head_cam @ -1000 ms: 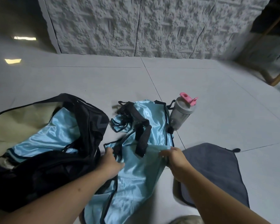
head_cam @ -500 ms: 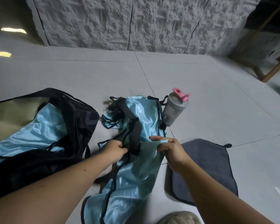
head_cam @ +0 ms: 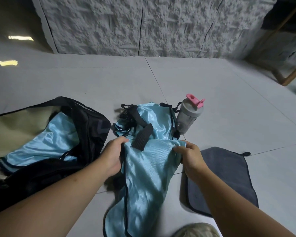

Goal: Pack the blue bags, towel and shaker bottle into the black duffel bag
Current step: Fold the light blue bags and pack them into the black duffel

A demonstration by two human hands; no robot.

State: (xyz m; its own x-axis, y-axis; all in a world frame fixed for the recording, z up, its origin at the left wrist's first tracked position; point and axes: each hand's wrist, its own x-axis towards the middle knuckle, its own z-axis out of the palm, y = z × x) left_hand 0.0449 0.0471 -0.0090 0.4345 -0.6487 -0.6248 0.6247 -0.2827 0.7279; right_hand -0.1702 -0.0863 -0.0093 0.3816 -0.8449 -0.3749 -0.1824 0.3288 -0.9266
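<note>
A shiny light-blue bag (head_cam: 149, 166) with black straps lies on the floor in front of me, its near part lifted and folded. My left hand (head_cam: 112, 154) grips its left edge and my right hand (head_cam: 190, 155) pinches its right corner. The black duffel bag (head_cam: 91, 127) lies open at the left, with another blue bag (head_cam: 46, 142) inside it. A grey shaker bottle (head_cam: 186, 119) with a pink lid stands just beyond the blue bag's right side. A dark grey towel (head_cam: 224, 173) lies flat on the floor under my right forearm.
Grey tiled floor (head_cam: 229, 108) stretches ahead to a rough white wall (head_cam: 143, 26). A wooden frame (head_cam: 290, 74) stands at the far right. My knee in tan cloth (head_cam: 196, 230) shows at the bottom edge.
Both hands moved forward along the blue bag and raised its near part, folding it toward the far end. A black strap now lies across the fold.
</note>
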